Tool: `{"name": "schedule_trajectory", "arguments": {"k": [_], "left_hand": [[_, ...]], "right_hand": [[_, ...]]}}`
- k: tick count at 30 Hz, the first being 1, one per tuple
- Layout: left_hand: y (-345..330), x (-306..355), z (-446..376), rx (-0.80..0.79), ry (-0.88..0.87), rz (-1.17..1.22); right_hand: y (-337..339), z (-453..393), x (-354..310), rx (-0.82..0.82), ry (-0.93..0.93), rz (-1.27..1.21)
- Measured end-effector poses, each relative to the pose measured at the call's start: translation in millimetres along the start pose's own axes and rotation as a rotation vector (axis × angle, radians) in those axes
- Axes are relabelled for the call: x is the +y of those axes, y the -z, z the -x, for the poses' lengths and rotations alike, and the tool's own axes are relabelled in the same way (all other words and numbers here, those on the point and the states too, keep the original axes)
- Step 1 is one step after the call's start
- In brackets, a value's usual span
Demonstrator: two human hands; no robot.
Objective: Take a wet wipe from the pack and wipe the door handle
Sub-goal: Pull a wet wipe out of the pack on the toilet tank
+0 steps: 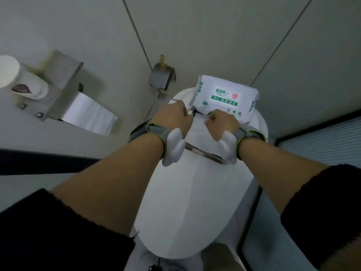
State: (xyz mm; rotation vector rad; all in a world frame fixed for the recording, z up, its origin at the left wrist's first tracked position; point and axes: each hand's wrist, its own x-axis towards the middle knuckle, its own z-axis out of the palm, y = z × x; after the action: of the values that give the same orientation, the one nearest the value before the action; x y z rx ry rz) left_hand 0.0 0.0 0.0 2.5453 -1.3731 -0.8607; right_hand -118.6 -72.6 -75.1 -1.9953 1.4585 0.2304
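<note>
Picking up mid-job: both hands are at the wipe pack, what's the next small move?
Probably peel the flap open. Both hands, left hand and right hand, are closed at the near edge of the wipe pack on the toilet, and no wipe is out yet.

White wipe pack [224, 96] with green label bands.

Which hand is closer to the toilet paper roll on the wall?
The left hand. It is closed at the near left corner of the white and green wet wipe pack, on the side facing the white toilet paper roll. The right hand is at the pack's near edge, farther away.
</note>
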Motion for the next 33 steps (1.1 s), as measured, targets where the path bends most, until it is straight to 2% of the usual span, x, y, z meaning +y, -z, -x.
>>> {"name": "schedule_trajectory", "arguments": {"k": [4, 7, 11, 16, 20, 21, 24, 28, 33], "left_hand": [[-25, -8, -12, -0.042, 0.039, -0.035], [-40, -17, -17, -0.067, 0.060, -0.037], [-54, -30, -18, -0.077, 0.063, -0.026], [-54, -42, -11, -0.074, 0.095, -0.029], [-33, -47, -4, -0.037, 0.102, -0.032], [-16, -50, 3, -0.007, 0.104, -0.036], [7, -48, 10, 0.020, 0.103, -0.062], [64, -60, 39, 0.103, 0.097, -0.026], [130, -84, 80, 0.263, 0.116, -0.034]], "right_hand": [[-23, -16, 15, -0.019, -0.004, -0.003], [-41, -22, 26, -0.048, 0.077, 0.053], [-49, -22, 28, 0.027, 0.023, 0.051], [-43, -15, 34, -0.108, 0.066, 0.119], [-47, -14, 9, 0.053, 0.012, 0.178], [-40, -10, -8, 0.128, 0.029, 0.192], [-30, -11, -26, 0.185, 0.084, 0.108], [4, 13, -85, 0.136, 0.256, -0.023], [37, 55, -161, 0.108, 0.448, -0.024]]}}
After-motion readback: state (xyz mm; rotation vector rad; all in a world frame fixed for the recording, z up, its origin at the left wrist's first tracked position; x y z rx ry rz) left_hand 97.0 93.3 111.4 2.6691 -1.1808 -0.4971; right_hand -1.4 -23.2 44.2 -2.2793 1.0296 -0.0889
